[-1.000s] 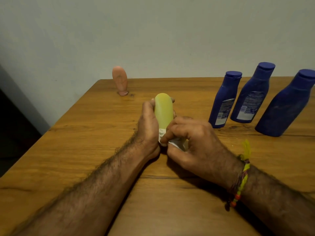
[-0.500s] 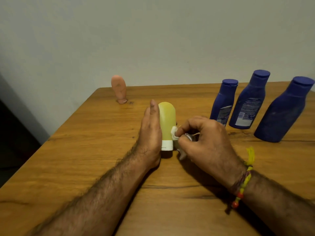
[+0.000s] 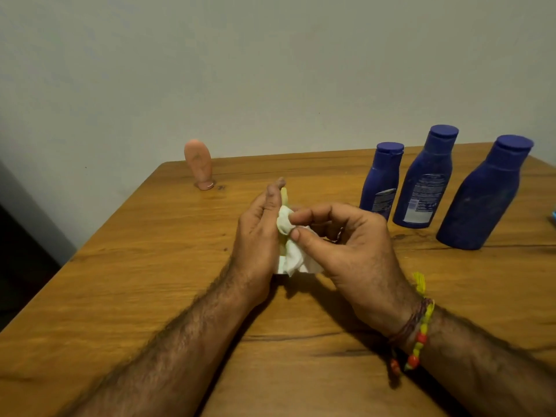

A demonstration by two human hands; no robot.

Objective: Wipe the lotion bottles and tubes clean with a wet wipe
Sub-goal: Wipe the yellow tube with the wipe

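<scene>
A yellow tube (image 3: 284,194) stands on its white cap at the table's middle, mostly hidden. My left hand (image 3: 258,228) lies against its left side with fingers straight and pointing up; the thumb is hidden. My right hand (image 3: 349,245) pinches a crumpled white wet wipe (image 3: 289,245) between thumb and forefinger and presses it on the tube's right side. Three dark blue lotion bottles (image 3: 381,179) (image 3: 424,182) (image 3: 484,197) stand upright at the back right. A pink tube (image 3: 199,164) stands on its cap at the back left.
The wooden table (image 3: 144,266) meets a plain wall at its far edge, and its left edge drops to a dark floor. A small blue object (image 3: 553,219) peeks in at the right border.
The yellow tube has turned edge-on behind my left hand. My right hand has moved the wipe from the cap up onto the tube's body. The view has shifted slightly.
</scene>
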